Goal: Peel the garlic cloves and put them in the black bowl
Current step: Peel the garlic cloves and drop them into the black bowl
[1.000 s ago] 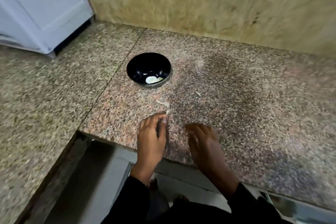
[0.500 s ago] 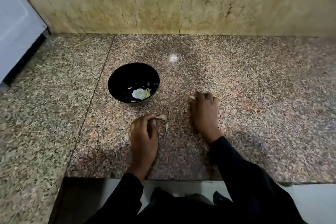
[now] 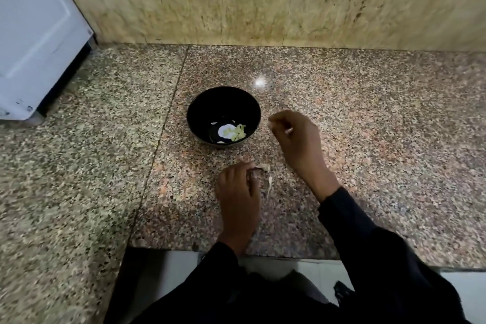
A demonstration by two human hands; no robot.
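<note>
garlic clove (image 3: 263,166) at left hand (image 3: 238,193) fingers (image 3: 252,170), R hand (image 3: 295,137) beside black bowl (image 3: 200,108)

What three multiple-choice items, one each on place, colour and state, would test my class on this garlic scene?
1. Where is the bowl relative to the right hand?
A. to its left B. to its right C. under it
2. What colour is the bowl?
A. white B. black C. red
3. What are the right hand's fingers doing?
A. lying flat B. pinching a small pale bit C. gripping the bowl

Key: 1 A, the bowl stands left of that hand, apart from it. 2 B, its wall and inside are black. 3 B, the fingers are curled on the bit beside the rim.
</note>
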